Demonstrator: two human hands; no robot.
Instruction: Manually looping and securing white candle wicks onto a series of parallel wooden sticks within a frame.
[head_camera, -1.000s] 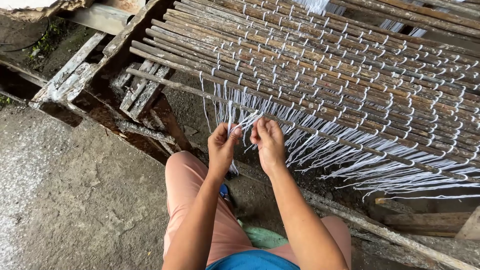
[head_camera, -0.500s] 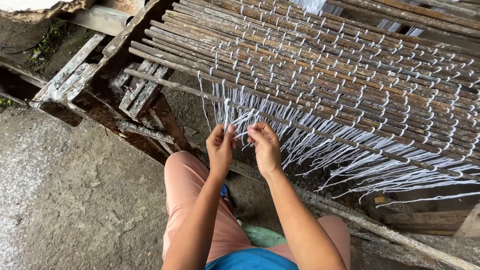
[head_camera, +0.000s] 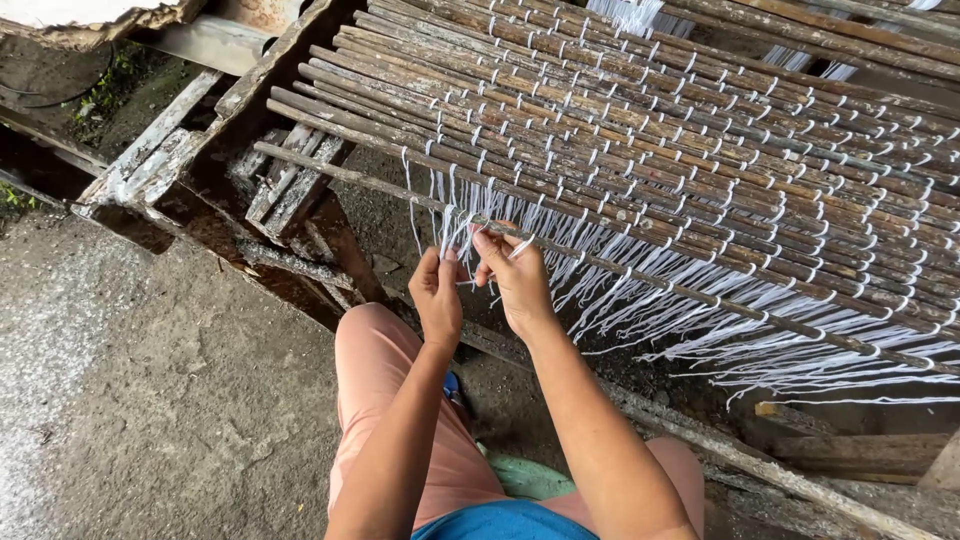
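A mat of thin brown sticks (head_camera: 660, 110) bound with rows of white string lies across a worn wooden frame (head_camera: 260, 90). The nearest stick (head_camera: 640, 275) sits apart from the rest, with white string ends (head_camera: 720, 320) hanging below it. My left hand (head_camera: 438, 295) pinches a white string just under that stick's left part. My right hand (head_camera: 515, 275) is beside it, fingers closed on white string at the stick, thumb touching the wood. The two hands almost touch.
Rough concrete floor (head_camera: 130, 400) spreads to the left. A weathered plank (head_camera: 150, 150) and a slatted wooden piece (head_camera: 285, 180) lie at the frame's left end. A low beam (head_camera: 760, 465) runs under the strings. My knees in pink shorts (head_camera: 375, 390) are below the hands.
Both hands have risen toward the nearest stick. My right hand moved up onto the stick with the string, and my left hand followed close under it.
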